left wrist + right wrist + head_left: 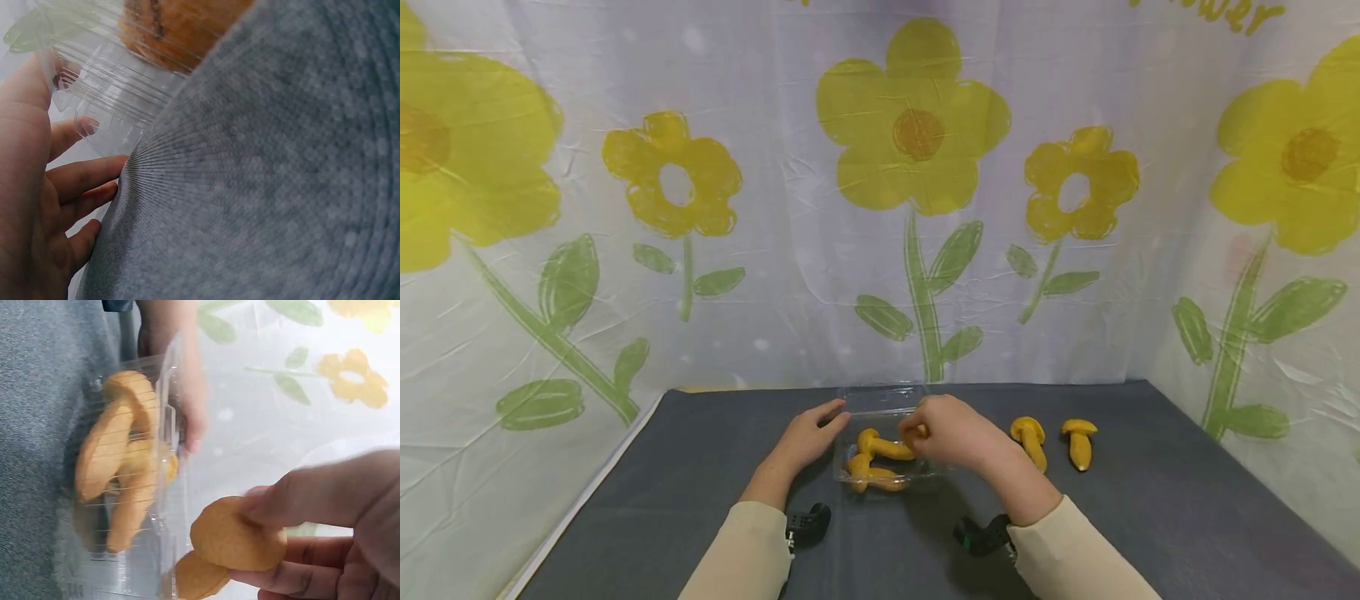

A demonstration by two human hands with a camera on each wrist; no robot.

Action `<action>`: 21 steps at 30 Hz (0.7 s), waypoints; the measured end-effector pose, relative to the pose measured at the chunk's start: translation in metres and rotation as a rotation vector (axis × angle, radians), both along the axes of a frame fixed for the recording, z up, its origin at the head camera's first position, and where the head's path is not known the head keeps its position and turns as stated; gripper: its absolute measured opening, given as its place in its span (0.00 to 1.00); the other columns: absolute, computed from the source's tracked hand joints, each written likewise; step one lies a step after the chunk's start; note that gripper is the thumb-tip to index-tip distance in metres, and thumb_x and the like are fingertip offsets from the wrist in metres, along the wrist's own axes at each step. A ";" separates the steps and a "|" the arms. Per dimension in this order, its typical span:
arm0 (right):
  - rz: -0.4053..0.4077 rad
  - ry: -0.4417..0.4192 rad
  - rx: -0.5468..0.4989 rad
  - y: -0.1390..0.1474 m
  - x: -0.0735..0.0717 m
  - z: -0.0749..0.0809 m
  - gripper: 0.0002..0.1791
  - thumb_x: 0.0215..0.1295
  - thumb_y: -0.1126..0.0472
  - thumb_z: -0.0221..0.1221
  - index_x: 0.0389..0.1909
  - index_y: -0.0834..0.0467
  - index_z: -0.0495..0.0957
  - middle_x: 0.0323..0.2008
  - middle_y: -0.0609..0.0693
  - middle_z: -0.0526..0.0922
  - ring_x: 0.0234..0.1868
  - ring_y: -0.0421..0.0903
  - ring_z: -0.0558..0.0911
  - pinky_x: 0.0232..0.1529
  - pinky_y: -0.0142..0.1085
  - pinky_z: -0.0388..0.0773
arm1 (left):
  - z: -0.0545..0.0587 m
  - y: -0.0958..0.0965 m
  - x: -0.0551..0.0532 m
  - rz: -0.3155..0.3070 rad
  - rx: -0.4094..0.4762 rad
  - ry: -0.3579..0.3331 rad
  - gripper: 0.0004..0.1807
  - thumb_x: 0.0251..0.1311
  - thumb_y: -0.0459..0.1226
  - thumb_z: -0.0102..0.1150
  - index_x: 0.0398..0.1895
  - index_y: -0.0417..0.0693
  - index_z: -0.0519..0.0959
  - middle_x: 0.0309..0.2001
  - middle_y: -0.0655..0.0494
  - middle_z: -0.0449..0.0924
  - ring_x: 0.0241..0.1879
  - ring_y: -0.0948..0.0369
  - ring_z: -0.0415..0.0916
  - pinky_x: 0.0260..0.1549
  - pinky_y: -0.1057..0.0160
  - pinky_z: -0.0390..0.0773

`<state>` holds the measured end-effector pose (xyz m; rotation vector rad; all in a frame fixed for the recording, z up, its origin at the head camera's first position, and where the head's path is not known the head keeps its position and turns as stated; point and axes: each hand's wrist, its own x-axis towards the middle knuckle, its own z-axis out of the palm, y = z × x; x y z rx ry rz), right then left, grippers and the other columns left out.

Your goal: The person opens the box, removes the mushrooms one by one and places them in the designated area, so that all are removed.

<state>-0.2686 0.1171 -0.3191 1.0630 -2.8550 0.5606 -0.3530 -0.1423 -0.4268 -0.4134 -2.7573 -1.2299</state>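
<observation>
A mushroom (234, 534) is pinched between the thumb and fingers of the right hand (946, 432), over the box (128, 575). The box's side is touched by the left hand (808, 435), its fingers spread. Two mushrooms (891, 451) are contained between the hands; two others (1079, 446) are seen right of the right hand.

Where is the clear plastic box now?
In the head view, the clear plastic box sits on the dark table, left of the two loose mushrooms.

Free gap between 2 loose mushrooms (1079, 443), right hand (950, 429) over container (925, 475).
</observation>
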 end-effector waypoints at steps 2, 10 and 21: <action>-0.051 -0.022 -0.014 0.001 0.002 0.003 0.13 0.64 0.72 0.66 0.48 0.59 0.89 0.33 0.44 0.83 0.29 0.40 0.78 0.32 0.35 0.77 | 0.000 0.000 0.000 0.001 0.001 -0.002 0.29 0.76 0.51 0.55 0.75 0.50 0.71 0.66 0.44 0.76 0.65 0.43 0.73 0.62 0.37 0.72; -0.187 -0.055 -0.054 0.012 0.010 0.021 0.19 0.61 0.68 0.72 0.53 0.55 0.87 0.45 0.48 0.87 0.41 0.45 0.83 0.39 0.40 0.83 | 0.001 0.001 0.000 0.009 0.005 -0.010 0.29 0.76 0.50 0.55 0.75 0.51 0.71 0.67 0.45 0.75 0.66 0.44 0.72 0.63 0.37 0.71; -0.252 -0.283 -0.098 0.051 0.015 0.042 0.23 0.67 0.56 0.68 0.59 0.63 0.81 0.50 0.51 0.84 0.53 0.51 0.82 0.53 0.50 0.81 | 0.003 0.002 0.001 0.015 -0.007 -0.007 0.29 0.76 0.50 0.55 0.75 0.50 0.71 0.67 0.44 0.76 0.65 0.44 0.73 0.62 0.38 0.72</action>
